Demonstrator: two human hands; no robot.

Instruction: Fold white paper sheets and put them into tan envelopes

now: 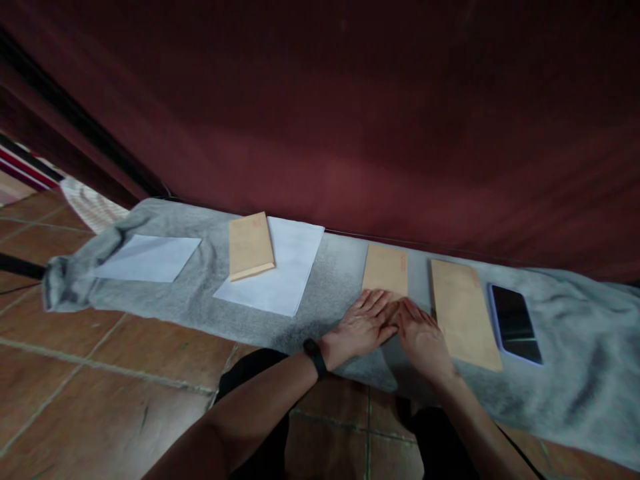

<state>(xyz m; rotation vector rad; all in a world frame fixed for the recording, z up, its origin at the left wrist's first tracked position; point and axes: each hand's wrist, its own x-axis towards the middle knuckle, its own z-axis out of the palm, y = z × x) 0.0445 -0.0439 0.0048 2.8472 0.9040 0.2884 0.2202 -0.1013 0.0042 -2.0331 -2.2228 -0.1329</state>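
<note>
In front of me a brown paper envelope (385,263) lies flat on a grey cloth, with red print near its right edge. My left hand (367,320) rests flat across its lower part, fingers stretched out. Bunched together, the fingers of my right hand (423,337) close on the envelope's lower right edge, where both hands meet. The two hands hide that lower end. Just right of my right hand lies a larger brown envelope (465,313).
A phone (515,323) lies at the right. Further left, a thick brown envelope (250,243) sits on white paper (293,267), and another white sheet (150,257) lies beyond. The grey cloth (330,280) covers a narrow surface against a dark red upright panel (320,133), above the tiled floor (100,393).
</note>
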